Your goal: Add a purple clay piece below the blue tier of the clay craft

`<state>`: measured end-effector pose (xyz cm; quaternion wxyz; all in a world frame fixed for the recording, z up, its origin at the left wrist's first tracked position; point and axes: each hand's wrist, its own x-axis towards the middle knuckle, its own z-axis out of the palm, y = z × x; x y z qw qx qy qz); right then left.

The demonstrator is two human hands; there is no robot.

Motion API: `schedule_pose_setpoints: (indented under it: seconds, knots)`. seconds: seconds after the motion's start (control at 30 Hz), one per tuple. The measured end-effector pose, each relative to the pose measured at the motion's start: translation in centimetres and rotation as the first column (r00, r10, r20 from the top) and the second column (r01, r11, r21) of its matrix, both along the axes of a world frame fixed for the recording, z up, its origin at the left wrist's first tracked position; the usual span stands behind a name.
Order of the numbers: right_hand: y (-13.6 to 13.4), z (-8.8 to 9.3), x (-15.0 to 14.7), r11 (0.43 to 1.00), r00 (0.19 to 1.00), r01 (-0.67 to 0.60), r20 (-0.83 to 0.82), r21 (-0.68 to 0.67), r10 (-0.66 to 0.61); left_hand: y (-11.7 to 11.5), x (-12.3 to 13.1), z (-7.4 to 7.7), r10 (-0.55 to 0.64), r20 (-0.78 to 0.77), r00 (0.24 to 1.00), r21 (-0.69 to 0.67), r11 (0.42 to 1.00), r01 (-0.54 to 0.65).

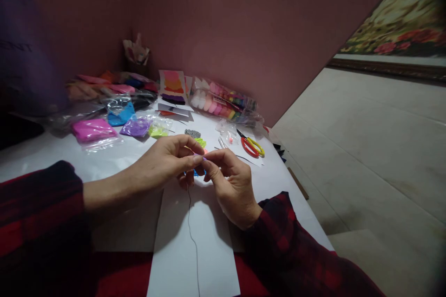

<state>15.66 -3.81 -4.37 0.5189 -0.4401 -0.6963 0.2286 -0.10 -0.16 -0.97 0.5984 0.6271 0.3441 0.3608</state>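
My left hand point(163, 160) and my right hand point(233, 183) meet over the table, fingertips pinched together. Between them shows a small bit of purple clay-like material point(200, 158). A thin dark thread point(191, 232) hangs below my left fingers and runs down across a white sheet point(174, 241). Beneath and behind the fingers lie coloured pieces: a speckled grey one point(193, 133), a yellow-green one point(201, 142) and a blue one partly hidden by the hands. How the thread joins the purple bit is hidden.
Red-and-yellow-handled scissors point(251, 145) lie to the right, near a small clear bag point(228, 131). Pink point(94, 131), blue and purple packets sit on the left. Trays of coloured clay point(223, 100) stand against the wall. The table edge slopes away on the right.
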Motion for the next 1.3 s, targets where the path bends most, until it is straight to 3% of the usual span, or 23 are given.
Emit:
schedule_pose_setpoints:
  seconds: [0.63, 1.3]
  knots:
    - [-0.05, -0.04, -0.02, 0.996, 0.998, 0.054, -0.015, 0.066, -0.053, -0.19, 0.21, 0.43, 0.024, -0.023, 0.999, 0.023, 0.999, -0.023]
    - [0.1, 0.19, -0.16, 0.999, 0.991, 0.045, -0.124, 0.016, -0.043, -0.24, 0.16, 0.35, 0.018, -0.019, 1.0, 0.011, 1.0, -0.017]
